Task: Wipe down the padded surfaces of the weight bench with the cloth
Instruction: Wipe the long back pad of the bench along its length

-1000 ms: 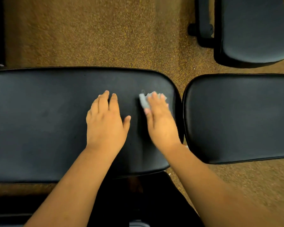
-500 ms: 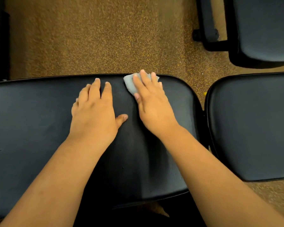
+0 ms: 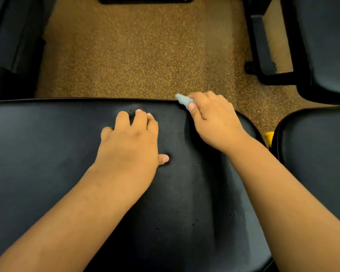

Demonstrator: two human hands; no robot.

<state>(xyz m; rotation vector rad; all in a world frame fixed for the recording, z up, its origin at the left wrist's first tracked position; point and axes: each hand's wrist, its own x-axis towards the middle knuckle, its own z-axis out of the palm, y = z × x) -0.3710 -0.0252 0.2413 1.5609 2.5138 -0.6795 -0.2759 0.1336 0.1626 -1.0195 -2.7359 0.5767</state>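
Note:
The long black padded bench back (image 3: 47, 154) fills the lower left and middle of the view. My left hand (image 3: 132, 140) rests palm down on it, fingers bent a little, thumb out to the right. My right hand (image 3: 214, 118) sits at the pad's far edge near its right end, fingers curled over that edge. It grips a small pale grey-blue cloth (image 3: 183, 100), whose bunched tip sticks out to the left past the thumb. The second black pad, the seat (image 3: 318, 163), lies to the right across a narrow gap.
Speckled tan rubber flooring (image 3: 141, 55) lies beyond the bench. Another black bench with a dark metal frame (image 3: 263, 48) stands at the upper right. Dark equipment (image 3: 10, 42) fills the upper left corner. A yellow part (image 3: 269, 136) shows in the gap between the pads.
My right hand slid the cloth from the middle of the pad to its far edge and curled over it, bunching the cloth. My left hand stayed planted while the view moved closer.

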